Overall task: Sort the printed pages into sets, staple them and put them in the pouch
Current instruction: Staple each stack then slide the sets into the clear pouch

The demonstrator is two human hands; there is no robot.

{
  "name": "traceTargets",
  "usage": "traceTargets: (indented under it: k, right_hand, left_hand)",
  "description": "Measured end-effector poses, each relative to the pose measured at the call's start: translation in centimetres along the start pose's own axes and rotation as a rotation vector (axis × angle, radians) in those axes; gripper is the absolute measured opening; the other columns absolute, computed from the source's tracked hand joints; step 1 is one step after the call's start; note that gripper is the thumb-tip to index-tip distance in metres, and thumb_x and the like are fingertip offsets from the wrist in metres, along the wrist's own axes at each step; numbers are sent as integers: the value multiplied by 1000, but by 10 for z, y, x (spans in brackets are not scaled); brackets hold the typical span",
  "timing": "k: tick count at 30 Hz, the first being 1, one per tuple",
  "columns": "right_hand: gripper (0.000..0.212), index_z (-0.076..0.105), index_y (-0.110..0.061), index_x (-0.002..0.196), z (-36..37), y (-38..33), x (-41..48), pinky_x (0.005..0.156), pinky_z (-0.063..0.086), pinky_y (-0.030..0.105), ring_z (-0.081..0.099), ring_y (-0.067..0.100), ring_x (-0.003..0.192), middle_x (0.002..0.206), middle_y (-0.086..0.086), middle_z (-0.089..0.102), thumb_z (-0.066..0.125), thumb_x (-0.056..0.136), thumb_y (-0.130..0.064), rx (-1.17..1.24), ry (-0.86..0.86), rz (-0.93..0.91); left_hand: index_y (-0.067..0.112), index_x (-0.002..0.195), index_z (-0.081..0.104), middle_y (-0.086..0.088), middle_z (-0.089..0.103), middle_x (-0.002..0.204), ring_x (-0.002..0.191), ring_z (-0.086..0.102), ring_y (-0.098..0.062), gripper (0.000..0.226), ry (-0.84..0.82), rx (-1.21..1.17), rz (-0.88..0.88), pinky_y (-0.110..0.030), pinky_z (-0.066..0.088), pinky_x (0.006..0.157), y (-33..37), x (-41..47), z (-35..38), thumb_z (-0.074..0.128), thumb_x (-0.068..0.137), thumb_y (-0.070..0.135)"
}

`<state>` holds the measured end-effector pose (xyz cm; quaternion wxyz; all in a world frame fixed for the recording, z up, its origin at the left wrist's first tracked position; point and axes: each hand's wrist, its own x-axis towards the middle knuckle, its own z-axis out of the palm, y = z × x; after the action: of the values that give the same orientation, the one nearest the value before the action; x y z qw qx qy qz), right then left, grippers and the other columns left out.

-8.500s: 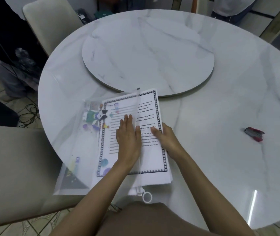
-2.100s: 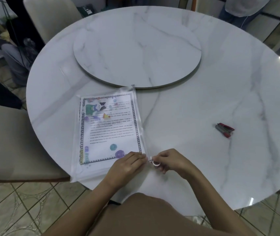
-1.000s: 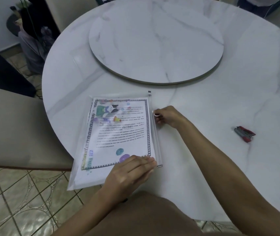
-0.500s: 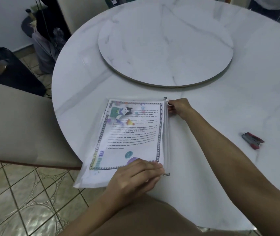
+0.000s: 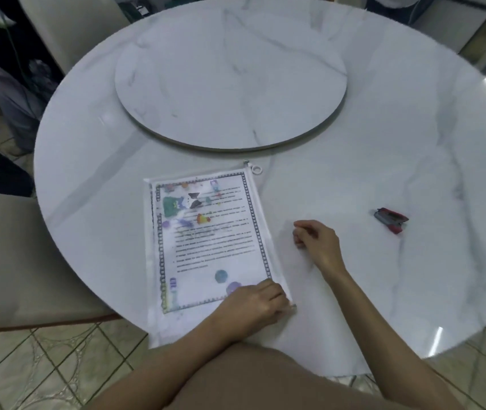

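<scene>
The pouch (image 5: 206, 247) lies flat on the bench (image 5: 354, 291), at the edge nearest to us, and the printed pages (image 5: 215, 241) are inside it, with the coloured first sheet showing through the clear plastic. The zip pull (image 5: 256, 170) now rests at the far right corner of the pouch, with no fingers on it. Half a second ago the right hand (image 5: 315, 241) was holding this pull at that same corner. Now it has let go and come back to the bench just right of the pouch. Its grip is narrow and loose, the fingers half curled and holding nothing.

The left hand (image 5: 253, 306) stays on the near right corner of the pouch and keeps it in place. Its fingers are bent over the edge, and we cannot tell if the grip pinches the plastic or only presses on it.

We judge that the zip is closed along the whole right side, so the task is nearly finished. The stapler (image 5: 391, 220) sits well to the right of the pouch, untouched.
</scene>
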<state>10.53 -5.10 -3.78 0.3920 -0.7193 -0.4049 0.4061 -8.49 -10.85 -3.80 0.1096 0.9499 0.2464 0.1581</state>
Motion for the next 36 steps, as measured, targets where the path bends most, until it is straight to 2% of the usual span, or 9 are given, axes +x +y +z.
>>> traceTargets:
  k: [3, 5, 7, 9, 13, 16, 22, 27, 36]
  right_hand:
    - [15, 67, -14, 96, -15, 2, -5, 70, 47, 8, 62, 8, 70, 82, 2, 67, 59, 87, -6, -75, 27, -73]
    - [16, 67, -10, 100, -30, 0, -3, 71, 42, 1, 61, 9, 79, 91, 0, 65, 59, 87, -6, -141, 80, -137]
    - [17, 67, -7, 102, -49, -3, 3, 69, 38, -3, 58, -3, 77, 96, 1, 62, 58, 87, -4, -184, 156, -200]
    - [19, 65, -5, 104, -70, -4, 13, 70, 38, -1, 56, -10, 78, 99, 7, 61, 59, 86, -2, -230, 228, -270]
    - [27, 62, 2, 111, -113, 0, 31, 78, 34, 6, 58, 31, 96, 109, 23, 56, 61, 84, 0, -442, 277, -326]
    - [31, 59, 2, 117, -135, 14, 42, 81, 25, 4, 51, 36, 111, 118, 23, 53, 61, 86, -5, -568, 230, -282]
    - [38, 56, 2, 119, -151, 34, 49, 92, 36, 37, 43, 38, 113, 120, 23, 51, 66, 83, -5, -745, 186, -208]
    - [32, 59, 1, 114, -148, 34, 50, 86, 39, 39, 44, 38, 106, 114, 22, 53, 60, 82, 3, -780, 196, -204]
    - [28, 59, -3, 111, -136, 30, 49, 82, 39, 37, 48, 33, 108, 107, 16, 58, 60, 89, -19, -720, 273, -149]
  left_hand:
    - [21, 81, 68, 7, 67, 91, 84, 58, -4, 17, -46, -25, -65, -15, 40, 64, -5, 9, 3, 54, 73, 19]
    - [20, 97, 67, 2, 65, 107, 100, 51, -4, 24, -13, -176, -177, -13, 45, 70, -13, 9, -3, 52, 84, 32]
    - [19, 119, 58, -3, 55, 128, 117, 42, -8, 41, 66, -266, -367, -24, 50, 88, -29, 1, -14, 47, 89, 45]
    - [18, 133, 47, -6, 41, 142, 130, 35, -17, 51, 81, -263, -546, -32, 38, 105, -51, -11, -29, 55, 88, 40]
    - [8, 139, 38, -17, 29, 150, 137, 26, -35, 76, 52, -123, -851, -42, 22, 111, -106, -49, -55, 69, 78, 41]
    - [8, 144, 29, -15, 18, 155, 143, 13, -33, 82, -42, -110, -1011, -41, 12, 115, -126, -71, -61, 72, 78, 33]
    - [10, 146, 22, -13, 8, 157, 145, 0, -31, 93, -99, -184, -978, -41, 5, 117, -128, -82, -52, 68, 75, 46]
    - [12, 147, 19, -9, 4, 158, 146, -3, -28, 88, -73, -224, -918, -39, 3, 117, -125, -65, -46, 71, 78, 31]
    - [15, 149, 11, -2, -2, 158, 145, -8, -22, 92, -84, -286, -879, -39, 3, 118, -117, -37, -37, 69, 80, 34]
